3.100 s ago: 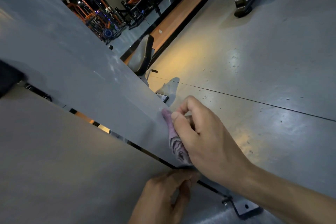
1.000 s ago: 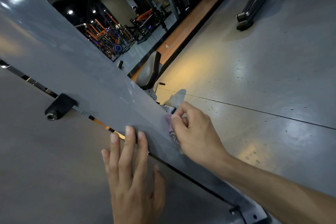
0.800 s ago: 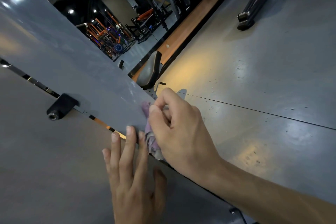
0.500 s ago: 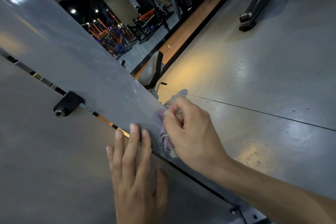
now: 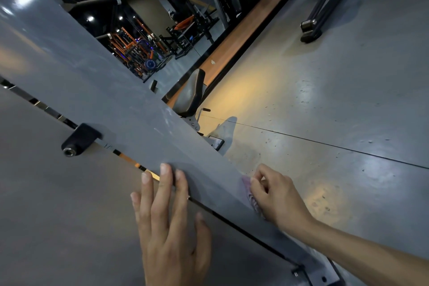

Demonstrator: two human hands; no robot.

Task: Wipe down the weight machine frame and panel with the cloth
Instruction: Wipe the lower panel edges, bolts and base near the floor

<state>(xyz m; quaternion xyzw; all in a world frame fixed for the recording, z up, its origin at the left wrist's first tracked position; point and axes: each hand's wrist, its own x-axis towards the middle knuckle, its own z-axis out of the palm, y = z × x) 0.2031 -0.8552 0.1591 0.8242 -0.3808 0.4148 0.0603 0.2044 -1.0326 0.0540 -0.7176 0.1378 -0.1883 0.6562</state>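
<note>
The weight machine's grey frame post (image 5: 97,90) runs diagonally from upper left to lower right, with a flat grey panel (image 5: 58,216) beside it at the lower left. My right hand (image 5: 278,197) grips a small purple cloth (image 5: 249,195) and presses it against the post's right edge. My left hand (image 5: 169,227) lies flat with straight fingers on the panel, its fingertips reaching over the gap onto the post. Most of the cloth is hidden under my right hand.
A black knob (image 5: 79,139) sticks out of the slot between panel and post. The post's bolted foot plate (image 5: 322,274) sits on the grey floor (image 5: 325,100). A padded seat (image 5: 190,93) stands behind the post; more gym machines (image 5: 325,7) lie further back.
My right hand has slid the cloth down the post toward its base. My left hand has stayed flat on the panel in about the same spot.
</note>
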